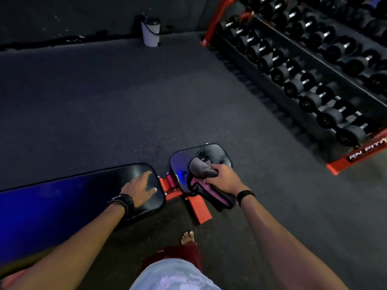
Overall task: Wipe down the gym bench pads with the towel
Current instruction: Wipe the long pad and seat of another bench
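**Towel on the seat pad, flat hand on the back pad**

We look down on a black gym bench with a red frame (172,186) standing on dark rubber flooring (104,105). Our left hand (139,188) lies palm down on the near end of the long back pad (79,191), the arm reaching in from the lower left with the wrist nearly straight. Its fingers are spread apart and flat against the vinyl, gripping nothing. Dark bracelets (123,203) ring that wrist.

Our right hand (223,178) sits on the smaller seat pad (184,158), just beyond the gap where the frame shows between the two pads. The arm comes in from the lower right, the forearm angled up and inward, a black band (245,195) at the wrist. The fingers are curled and clamped on a bunched towel (202,168), grey with a pink edge. Part of the towel is pressed on the pad ahead of the knuckles; the rest drapes off the near edge below the hand. Beyond the towel the pad's surface shows a pale smeared sheen.

A rack of dumbbells (310,65) runs along the right, and a white bin (150,31) stands by the far wall. One bare foot (187,237) rests on the floor below the bench.
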